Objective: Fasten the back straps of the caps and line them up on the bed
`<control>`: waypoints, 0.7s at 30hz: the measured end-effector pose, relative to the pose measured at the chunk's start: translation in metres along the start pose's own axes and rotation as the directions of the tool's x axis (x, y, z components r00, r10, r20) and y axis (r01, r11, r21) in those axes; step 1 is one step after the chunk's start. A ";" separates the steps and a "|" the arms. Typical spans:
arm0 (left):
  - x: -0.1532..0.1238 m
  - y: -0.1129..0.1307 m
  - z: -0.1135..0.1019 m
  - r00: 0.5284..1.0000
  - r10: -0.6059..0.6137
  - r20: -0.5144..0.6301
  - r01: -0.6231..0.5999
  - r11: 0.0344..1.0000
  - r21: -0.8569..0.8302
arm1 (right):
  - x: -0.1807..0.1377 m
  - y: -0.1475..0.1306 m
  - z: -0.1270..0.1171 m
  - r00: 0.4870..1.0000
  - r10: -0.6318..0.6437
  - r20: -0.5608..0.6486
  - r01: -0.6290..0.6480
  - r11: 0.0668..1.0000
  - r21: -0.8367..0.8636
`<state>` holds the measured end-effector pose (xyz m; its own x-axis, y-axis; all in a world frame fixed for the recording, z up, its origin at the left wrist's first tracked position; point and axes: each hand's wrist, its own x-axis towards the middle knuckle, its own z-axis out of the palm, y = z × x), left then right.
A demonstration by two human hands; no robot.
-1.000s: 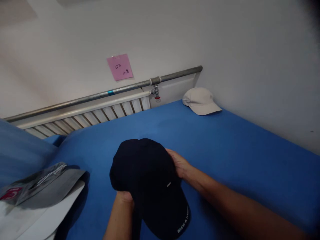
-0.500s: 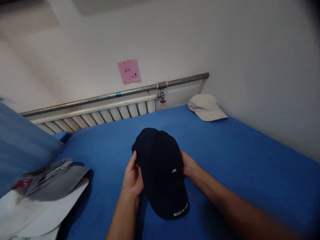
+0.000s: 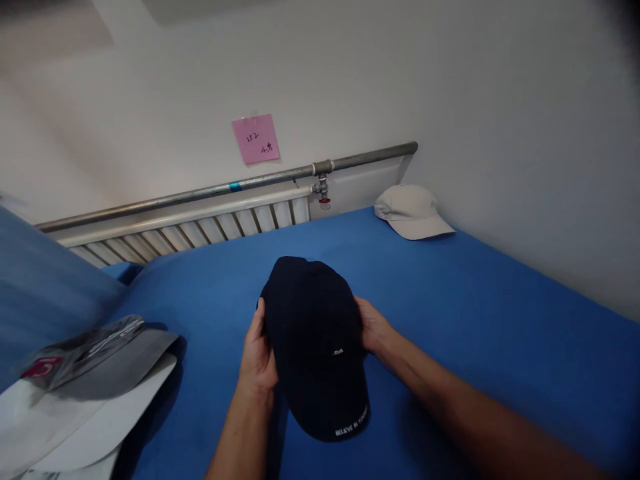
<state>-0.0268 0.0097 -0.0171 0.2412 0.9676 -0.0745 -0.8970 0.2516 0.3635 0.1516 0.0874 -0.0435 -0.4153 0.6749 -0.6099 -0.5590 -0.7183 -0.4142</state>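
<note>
A dark navy baseball cap [image 3: 315,320] is held above the blue surface, its brim pointing down toward me. Small light lettering runs along the brim's edge, and a little emblem sits on the front. My left hand [image 3: 257,353] grips the cap's left side, thumb on the outside and the other fingers partly hidden by it. On the opposite side my right hand [image 3: 374,325] holds the cap, its fingertips hidden behind the crown.
A beige cap [image 3: 414,212] lies at the far right by the wall. To the left, a grey cap [image 3: 115,360] rests on a white cap [image 3: 100,427]. Beyond the blue-covered surface [image 3: 475,320] are a radiator [image 3: 215,230], a metal pipe [image 3: 200,197] and a pink note [image 3: 256,139].
The navy cap has shifted slightly left and turned a little between my hands, both of which still hold it. The view has moved slightly.
</note>
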 end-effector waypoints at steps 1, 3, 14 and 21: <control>0.000 0.001 0.000 1.000 0.001 -0.016 -0.001 1.000 0.005 | -0.001 -0.001 0.001 1.000 0.006 0.000 -0.006 1.000 -0.003; 0.000 0.002 -0.001 0.999 0.019 -0.030 -0.019 1.000 0.010 | -0.005 -0.002 0.003 1.000 0.007 0.003 -0.007 1.000 -0.005; -0.014 0.016 -0.014 0.959 0.129 0.252 -0.138 0.990 0.020 | -0.029 -0.010 0.008 0.977 -0.135 0.167 0.143 0.989 -0.035; -0.019 0.014 -0.011 0.978 0.152 0.145 -0.175 0.971 0.165 | -0.033 -0.022 0.001 0.879 -0.138 0.457 0.140 0.990 0.028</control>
<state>-0.0482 -0.0053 -0.0212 0.1533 0.9812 0.1170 -0.8518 0.0712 0.5190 0.1766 0.0817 -0.0135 -0.6161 0.7691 -0.1701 -0.6317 -0.6115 -0.4765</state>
